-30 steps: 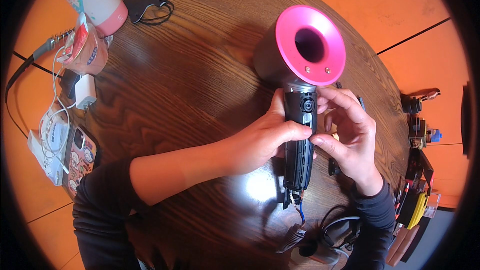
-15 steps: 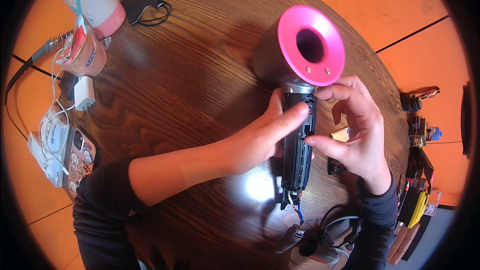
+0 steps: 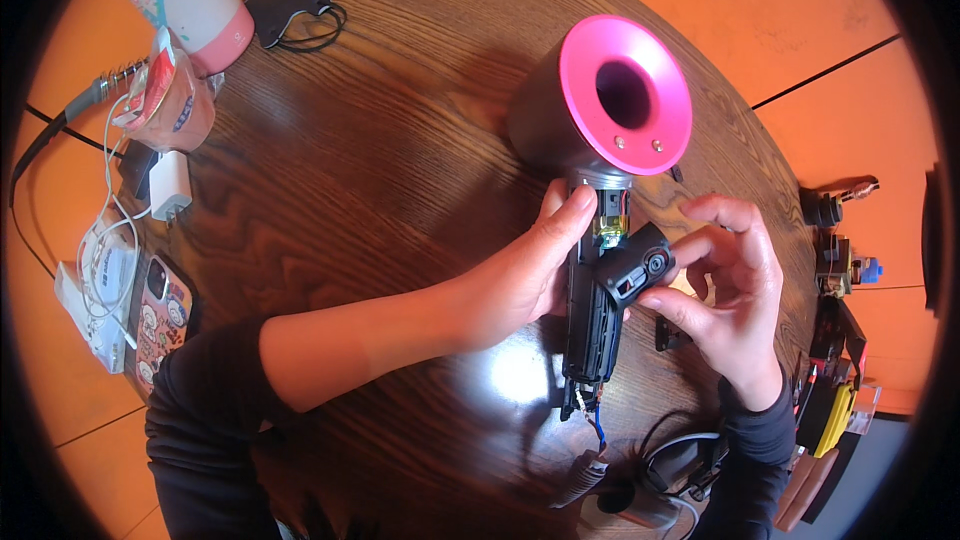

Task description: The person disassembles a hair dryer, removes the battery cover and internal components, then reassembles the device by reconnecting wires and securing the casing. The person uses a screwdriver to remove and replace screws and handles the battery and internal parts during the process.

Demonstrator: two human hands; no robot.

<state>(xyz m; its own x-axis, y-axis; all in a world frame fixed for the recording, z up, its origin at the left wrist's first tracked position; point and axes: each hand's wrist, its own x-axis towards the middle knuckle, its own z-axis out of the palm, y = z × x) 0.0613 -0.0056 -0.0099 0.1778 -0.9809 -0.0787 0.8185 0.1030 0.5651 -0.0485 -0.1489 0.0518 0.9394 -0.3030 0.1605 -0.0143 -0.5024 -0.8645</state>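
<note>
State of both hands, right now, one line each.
Left hand: closed around the hair dryer handle.
Right hand: closed, pinching the black housing piece with the round button, tilted across the handle.

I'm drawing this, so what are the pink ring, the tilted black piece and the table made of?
Pink ring: shiny plastic or painted metal; its sheen fits both. Tilted black piece: probably satin plastic, with moulded-looking openings. Table: glossy, probably wood; grain and glare show.
</note>
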